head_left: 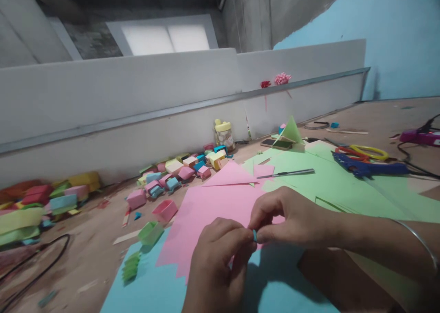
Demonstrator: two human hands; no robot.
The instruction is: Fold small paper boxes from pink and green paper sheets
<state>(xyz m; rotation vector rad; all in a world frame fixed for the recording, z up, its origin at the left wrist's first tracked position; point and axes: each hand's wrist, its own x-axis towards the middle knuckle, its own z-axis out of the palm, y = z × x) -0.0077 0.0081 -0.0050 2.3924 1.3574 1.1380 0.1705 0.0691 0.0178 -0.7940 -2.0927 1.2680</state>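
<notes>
Over the pink paper and the blue paper, both my hands meet at a small blue paper piece. My left hand pinches it between thumb and forefinger. From the other side, my right hand also pinches the piece with its fingertips. Most of the piece is hidden by the fingers, so its full shape does not show. A folded green paper strip, a small green paper box and a pink paper box lie to the left of my hands.
Several small coloured paper boxes are heaped by the white partition. A lidded jar stands behind them. On the green paper lie a craft knife, a blue glue gun and yellow-handled scissors. A black cable curls at left.
</notes>
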